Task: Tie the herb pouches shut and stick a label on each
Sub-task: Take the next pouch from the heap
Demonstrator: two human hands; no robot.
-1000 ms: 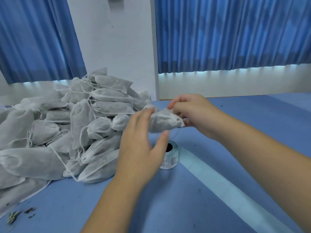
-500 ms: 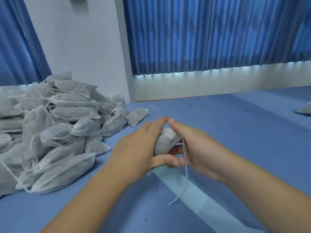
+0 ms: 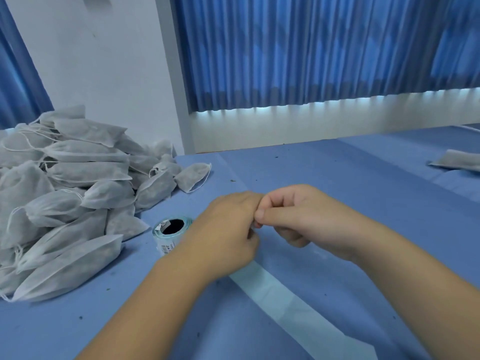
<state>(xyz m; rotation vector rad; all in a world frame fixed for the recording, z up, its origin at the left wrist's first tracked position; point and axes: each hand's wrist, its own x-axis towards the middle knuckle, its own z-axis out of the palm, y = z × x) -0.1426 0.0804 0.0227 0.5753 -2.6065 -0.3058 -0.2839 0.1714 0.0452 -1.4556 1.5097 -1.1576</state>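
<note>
Head camera view: a blue cloth-covered table (image 3: 337, 183) ends at its far edge against a white wall (image 3: 104, 74) and pleated blue curtains (image 3: 311, 48). Open surface lies across the centre and right half of the table, from the hands out to the far edge. The left side is occupied by a heap of grey non-woven drawstring herb pouches (image 3: 65, 178), which extends to the left frame edge. The heap holds more than a dozen pouches; an exact count cannot be made. One lone grey pouch (image 3: 459, 162) lies well apart at the right frame edge. One white roll of printed labels (image 3: 166, 229) stands with its core opening upward, near the heap and partly hidden by the left wrist. One pale blue-white strip (image 3: 285, 294) runs diagonally across the table from under the hands toward the lower frame edge. Two hands meet above the table centre. The left hand (image 3: 228, 229) has its fingers curled downward. The right hand (image 3: 293, 216) has its fingers curled and its thumb pressed along the forefinger, the tips touching the left hand. What either hand grips cannot be told.
</note>
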